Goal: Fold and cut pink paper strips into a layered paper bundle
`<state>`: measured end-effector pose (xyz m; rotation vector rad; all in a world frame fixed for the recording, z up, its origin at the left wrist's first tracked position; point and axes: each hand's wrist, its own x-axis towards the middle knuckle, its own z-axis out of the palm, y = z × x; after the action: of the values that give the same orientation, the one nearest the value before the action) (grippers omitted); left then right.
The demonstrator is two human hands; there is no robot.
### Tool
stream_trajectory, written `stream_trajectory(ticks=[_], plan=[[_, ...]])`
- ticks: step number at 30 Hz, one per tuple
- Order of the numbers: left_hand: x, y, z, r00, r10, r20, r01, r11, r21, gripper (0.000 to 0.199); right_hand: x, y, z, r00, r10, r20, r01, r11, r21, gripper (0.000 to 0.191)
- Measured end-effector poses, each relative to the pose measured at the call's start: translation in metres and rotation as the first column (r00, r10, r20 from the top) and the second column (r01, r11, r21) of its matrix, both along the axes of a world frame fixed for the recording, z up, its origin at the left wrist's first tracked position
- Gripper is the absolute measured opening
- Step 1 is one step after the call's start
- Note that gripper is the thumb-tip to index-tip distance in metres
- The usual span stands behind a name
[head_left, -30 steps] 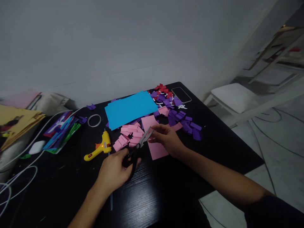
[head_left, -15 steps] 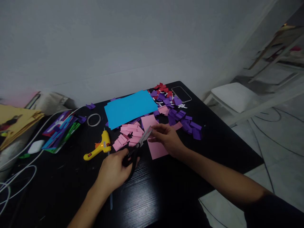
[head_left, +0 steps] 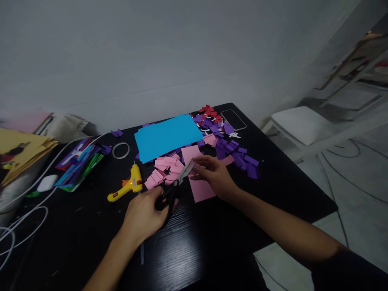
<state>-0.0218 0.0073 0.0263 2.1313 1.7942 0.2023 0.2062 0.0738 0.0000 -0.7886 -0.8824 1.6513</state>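
Observation:
Black-handled scissors (head_left: pixel 176 182) are in my left hand (head_left: pixel 145 212), its fingers through and around the handles. Their blades point up and to the right, over pink paper. My right hand (head_left: pixel 214 176) is closed in a pinch at the blade tips, above a pink paper sheet (head_left: pixel 202 190); what the fingertips grip is too small and dim to make out. Folded pink paper pieces (head_left: pixel 170 165) lie just beyond the scissors. Purple paper pieces (head_left: pixel 239 157) are heaped past my right hand.
Blue sheets (head_left: pixel 166 136) lie at the back, near red pieces (head_left: pixel 209 111) and a phone (head_left: pixel 233 119). To the left are a yellow glue gun (head_left: pixel 130 185), a tape ring (head_left: pixel 121 150), coloured paper (head_left: pixel 80 163) and white cables (head_left: pixel 39 226). A white stool (head_left: pixel 300 123) stands right of the table.
The view has shifted slightly. Both hands and the scissors keep nearly the same place over the pink paper.

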Motion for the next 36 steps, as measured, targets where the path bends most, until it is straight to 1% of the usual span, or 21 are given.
stream_trajectory(ticks=[6,17,25,36], plan=[[-0.0001,-0.0013,0.001,1.0,0.013,-0.007,-0.013,1.0,-0.003,0.031,0.0005,0.0,0.0003,1.0,-0.02,-0.002,0.02,1.0,0.001,0.029],[0.0025,-0.0017,0.0028,0.999,0.011,-0.041,-0.012,1.0,-0.021,0.03,0.0007,-0.0006,0.0014,1.0,-0.008,0.0,0.008,1.0,-0.009,0.032],[0.0018,-0.0021,0.0033,0.999,0.01,-0.039,-0.011,0.999,-0.035,0.031,0.0011,-0.0013,0.0011,1.0,-0.002,0.01,0.002,1.0,-0.002,0.03],[0.0055,-0.0036,0.003,0.999,0.015,-0.035,-0.017,0.998,-0.063,0.033,0.0002,0.0011,-0.0034,0.999,-0.039,0.028,0.04,0.999,-0.019,0.036]])
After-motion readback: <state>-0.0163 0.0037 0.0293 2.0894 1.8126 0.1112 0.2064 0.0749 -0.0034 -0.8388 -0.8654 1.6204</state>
